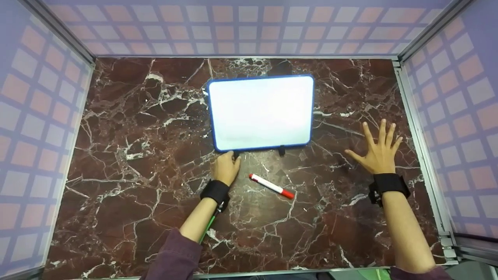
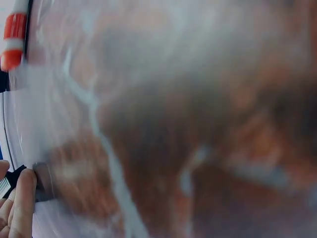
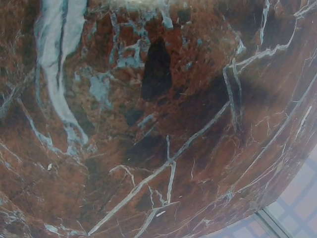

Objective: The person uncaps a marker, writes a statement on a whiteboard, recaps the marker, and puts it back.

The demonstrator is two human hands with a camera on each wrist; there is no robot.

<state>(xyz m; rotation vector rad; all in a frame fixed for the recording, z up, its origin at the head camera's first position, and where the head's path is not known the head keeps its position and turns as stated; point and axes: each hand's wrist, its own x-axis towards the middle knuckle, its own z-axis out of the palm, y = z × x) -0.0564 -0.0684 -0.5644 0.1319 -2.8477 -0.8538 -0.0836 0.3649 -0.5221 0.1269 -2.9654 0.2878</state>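
A whiteboard (image 1: 262, 111) with a blue frame lies on the marbled table, its lower edge facing me. At that edge's left end, my left hand (image 1: 227, 167) pinches a small black tab (image 2: 15, 181) between thumb and curled fingers. A second black tab (image 1: 282, 150) sticks out farther right along the same edge. Below the board lies a white marker (image 1: 271, 186) with red ends, slanting down to the right; in the left wrist view its red end (image 2: 14, 34) shows at top left. My right hand (image 1: 380, 154) is spread with straight fingers over the table's right side, holding nothing.
The dark red marble table (image 1: 136, 217) has metal rails along its right side (image 1: 422, 155). Walls with a pink and white check pattern (image 1: 249, 29) stand at the back and both sides. Black bands (image 1: 391, 182) circle both wrists.
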